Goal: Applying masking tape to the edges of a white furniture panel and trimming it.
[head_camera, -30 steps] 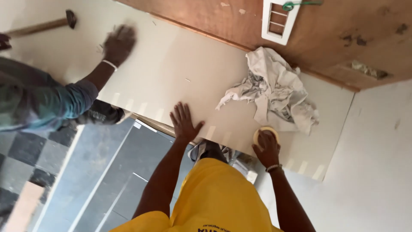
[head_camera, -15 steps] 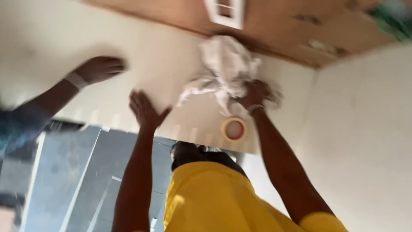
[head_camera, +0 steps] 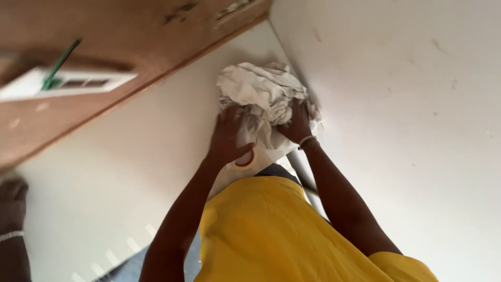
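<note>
While both hands are buried in that crumpled white cloth [head_camera: 263, 96] near the top middle of the frame, this looks like the gathering-up step. The left hand [head_camera: 228, 137] is clenched into the cloth's lower edge, and the right hand [head_camera: 298, 122] has its grip closed on the folds just beside it. The cloth sits on the white panel [head_camera: 130, 177], right where it meets the white wall [head_camera: 396, 104]. I'd guess the next move needs a firm bunching grasp so no loose ends trail.

A roll of tape [head_camera: 245, 159] sits just under the left hand, touching the cloth, so it could get dragged along. Another person's hand [head_camera: 13, 196] rests on the panel at far left, well apart. A white vent grille [head_camera: 68, 83] sits on the brown board [head_camera: 135, 31] upper left.
</note>
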